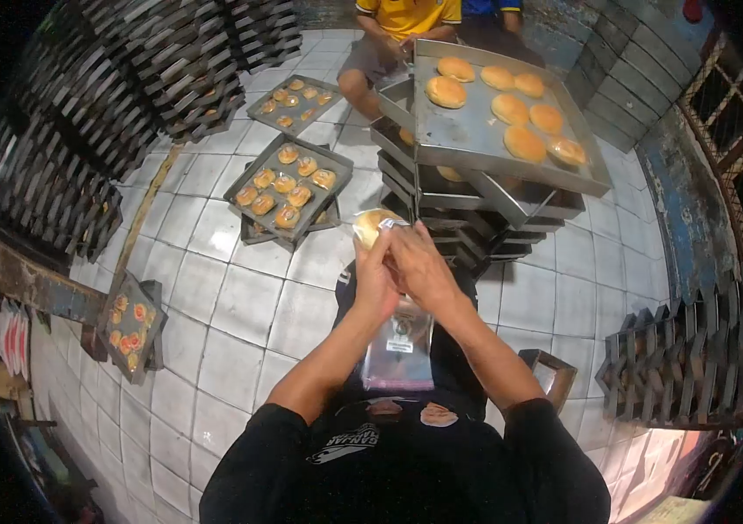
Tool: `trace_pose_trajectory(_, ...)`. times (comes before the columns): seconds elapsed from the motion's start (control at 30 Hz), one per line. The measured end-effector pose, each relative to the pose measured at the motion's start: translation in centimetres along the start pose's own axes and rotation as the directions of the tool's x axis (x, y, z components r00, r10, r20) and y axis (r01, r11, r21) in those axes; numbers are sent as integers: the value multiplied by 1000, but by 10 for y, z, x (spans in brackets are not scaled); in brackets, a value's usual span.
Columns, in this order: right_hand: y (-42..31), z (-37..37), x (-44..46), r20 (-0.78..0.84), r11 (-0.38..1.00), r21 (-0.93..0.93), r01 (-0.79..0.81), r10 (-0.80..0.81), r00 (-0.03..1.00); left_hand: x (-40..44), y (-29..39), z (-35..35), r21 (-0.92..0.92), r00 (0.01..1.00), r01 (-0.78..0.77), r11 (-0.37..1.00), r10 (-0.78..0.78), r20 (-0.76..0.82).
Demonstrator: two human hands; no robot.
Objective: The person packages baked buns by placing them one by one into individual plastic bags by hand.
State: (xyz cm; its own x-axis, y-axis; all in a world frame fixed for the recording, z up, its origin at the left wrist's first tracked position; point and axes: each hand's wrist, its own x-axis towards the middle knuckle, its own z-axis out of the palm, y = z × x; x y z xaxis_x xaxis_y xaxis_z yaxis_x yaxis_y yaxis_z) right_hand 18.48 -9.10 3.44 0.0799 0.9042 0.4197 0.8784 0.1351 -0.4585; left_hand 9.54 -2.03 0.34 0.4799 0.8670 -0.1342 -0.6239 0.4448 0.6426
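Note:
A golden bun in a clear plastic bag (371, 227) is held up in front of my lap. My left hand (378, 281) is closed around its lower side. At the bag's right end, the fingers of my right hand (422, 266) are pinched on the gathered plastic, close against my left hand. Across my lap lies a stack of flat clear bags (399, 349) with a printed white label. Just beyond my hands, a metal tray (454, 127) of unwrapped buns tops a pile of crosswise trays, with several round buns (524, 142) on it.
Trays of wrapped buns (284, 183) sit on the tiled floor (240, 297) to the front left. Another tray (133, 360) is farther left. Tall tray stacks (31, 166) line the left wall; more trays (694, 358) stand at right. A person in a yellow shirt (411, 16) sits ahead.

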Motion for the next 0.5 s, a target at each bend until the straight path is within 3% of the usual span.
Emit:
trace_pose_trajectory(0.07,-30,-34,7,-73,988,96,124,-117,990,12,4,-12,-260,981,180,949,-194,-28)
trace_pose_trajectory(0.1,-33,-35,4,-116,972,174,158,-139,983,20,12,-18,-324,967,256,911,-246,73)
trace_pose_trajectory(0.13,-35,-33,-1,-101,973,173,152,-136,986,17,21,-13,-337,965,259,905,-252,67)
trace_pose_trajectory(0.2,-40,-22,-12,152,930,341,-133,85,985,11,32,-5,-319,952,306,897,-297,78)
trace_pose_trajectory(0.27,-44,-15,-22,134,929,361,-87,41,990,14,22,-26,-276,914,405,872,-392,104)
trace_pose_trajectory(0.3,-62,-37,-24,388,721,654,-229,-59,920,18,25,-32,-270,925,375,887,-376,50)
trace_pose_trajectory(0.37,-71,-48,-37,556,415,801,-431,-248,794,33,35,-53,-244,955,277,929,-294,-34)
trace_pose_trajectory(0.43,-66,-48,-51,402,224,914,-337,-399,825,21,58,-54,-256,946,218,942,-269,-183)
trace_pose_trajectory(0.47,-61,-47,-46,582,429,689,-584,151,799,7,67,-48,-248,938,189,950,-249,-242)
trace_pose_trajectory(0.5,-53,-33,-41,198,745,561,-361,302,932,-13,66,-46,-302,940,287,909,-328,-97)
